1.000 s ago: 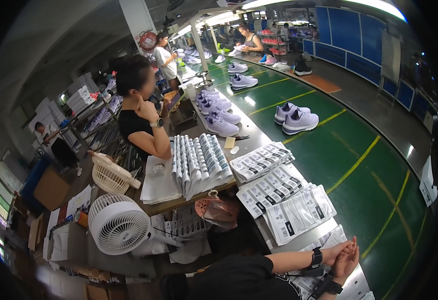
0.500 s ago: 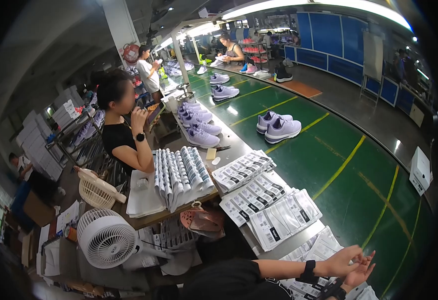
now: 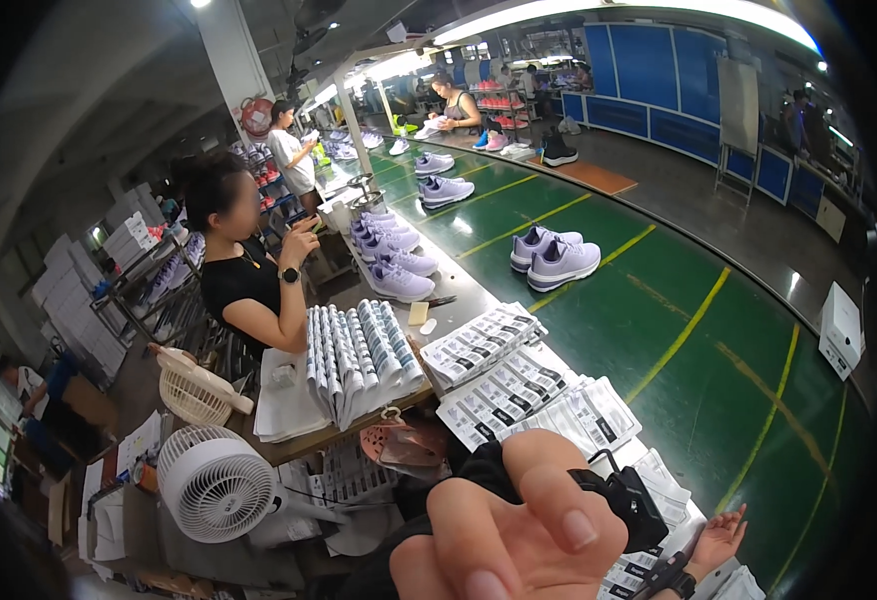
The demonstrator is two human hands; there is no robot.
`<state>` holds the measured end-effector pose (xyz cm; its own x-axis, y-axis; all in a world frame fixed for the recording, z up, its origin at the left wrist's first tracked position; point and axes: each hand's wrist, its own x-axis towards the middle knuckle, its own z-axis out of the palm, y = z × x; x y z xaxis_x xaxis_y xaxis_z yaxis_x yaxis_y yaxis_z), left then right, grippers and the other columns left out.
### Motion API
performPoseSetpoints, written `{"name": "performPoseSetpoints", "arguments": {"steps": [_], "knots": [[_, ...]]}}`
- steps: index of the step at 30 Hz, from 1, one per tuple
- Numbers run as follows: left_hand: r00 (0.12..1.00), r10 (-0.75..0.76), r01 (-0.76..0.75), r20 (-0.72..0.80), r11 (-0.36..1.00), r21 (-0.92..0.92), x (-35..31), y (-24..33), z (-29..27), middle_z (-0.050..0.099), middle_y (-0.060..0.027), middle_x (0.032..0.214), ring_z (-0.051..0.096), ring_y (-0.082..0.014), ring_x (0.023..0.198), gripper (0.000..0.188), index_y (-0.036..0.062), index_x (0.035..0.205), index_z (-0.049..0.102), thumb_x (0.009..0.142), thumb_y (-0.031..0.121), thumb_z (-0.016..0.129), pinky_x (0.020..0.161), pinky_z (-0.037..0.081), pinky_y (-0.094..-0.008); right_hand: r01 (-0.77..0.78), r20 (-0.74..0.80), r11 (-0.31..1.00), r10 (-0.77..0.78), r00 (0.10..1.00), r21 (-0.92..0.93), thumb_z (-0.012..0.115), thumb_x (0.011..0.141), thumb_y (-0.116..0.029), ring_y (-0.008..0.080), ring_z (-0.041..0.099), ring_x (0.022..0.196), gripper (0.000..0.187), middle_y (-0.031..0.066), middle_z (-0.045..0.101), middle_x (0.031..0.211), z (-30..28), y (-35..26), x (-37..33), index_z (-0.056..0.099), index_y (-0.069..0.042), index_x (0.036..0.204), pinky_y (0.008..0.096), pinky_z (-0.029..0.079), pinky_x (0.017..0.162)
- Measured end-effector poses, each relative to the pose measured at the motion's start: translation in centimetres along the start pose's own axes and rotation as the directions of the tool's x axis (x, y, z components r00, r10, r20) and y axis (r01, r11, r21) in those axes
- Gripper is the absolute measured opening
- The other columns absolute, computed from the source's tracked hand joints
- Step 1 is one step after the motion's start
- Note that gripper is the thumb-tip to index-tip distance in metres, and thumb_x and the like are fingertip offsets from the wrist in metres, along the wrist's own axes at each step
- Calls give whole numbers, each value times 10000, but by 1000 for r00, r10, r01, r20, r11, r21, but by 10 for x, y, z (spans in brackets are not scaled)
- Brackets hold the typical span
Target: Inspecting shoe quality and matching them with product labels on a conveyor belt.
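Observation:
My left hand (image 3: 529, 530) is raised large and close in the lower middle, its fingers loosely bent and apart. No object shows in it. A black device on a strap (image 3: 631, 500) sits at its wrist. At the lower right my right hand (image 3: 719, 540) is open, palm up with fingers spread, beside the edge of the green conveyor belt (image 3: 699, 430). A black band (image 3: 677, 582) circles that wrist. Nearest the hands, printed white shoe-box sheets or bags (image 3: 589, 415) lie in overlapping piles along the metal ledge, partly hidden by my left hand.
Lilac sneakers stand on the belt (image 3: 559, 258) and ledge (image 3: 399, 270). Folded printed sheets (image 3: 364, 350) fill the side table. A co-worker in black (image 3: 249, 270) sits at left, near two fans (image 3: 217, 480). A white box (image 3: 841, 330) stands across the belt.
My left hand has left my right hand and come up close to the view. The right hand's fingers have opened. The co-worker's hands have come down from the face.

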<state>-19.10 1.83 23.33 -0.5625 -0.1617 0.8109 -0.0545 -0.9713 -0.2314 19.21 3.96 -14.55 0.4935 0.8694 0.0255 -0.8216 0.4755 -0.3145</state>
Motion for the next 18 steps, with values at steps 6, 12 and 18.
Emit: {"name": "performPoseSetpoints", "arguments": {"steps": [6,12,18], "knots": [[993,-90,102,82,983,-152,-2,8,5,445,131,1215,386,-227,1156,219,340,1038,650,876,197,614,871,367,-386,-21,256,999,13,967,27,386,990,-253,208,579,931,416,91,625,1012,-14,-13,3,398,-32,1342,360,496,790],[842,-401,502,360,826,-255,15,27,-24,436,125,1201,437,-278,1107,272,330,1026,648,859,116,635,809,387,-356,-50,205,999,45,978,15,383,990,-241,203,588,908,401,82,628,965,-17,5,10,411,-28,1329,356,513,776],[932,-214,324,291,850,-414,4,13,-4,426,116,1177,475,-309,1041,294,310,983,649,847,50,634,735,406,-337,18,182,1000,-16,983,-4,393,985,-223,197,590,895,386,80,625,952,-10,-13,-3,426,-26,1316,339,516,768]]}}
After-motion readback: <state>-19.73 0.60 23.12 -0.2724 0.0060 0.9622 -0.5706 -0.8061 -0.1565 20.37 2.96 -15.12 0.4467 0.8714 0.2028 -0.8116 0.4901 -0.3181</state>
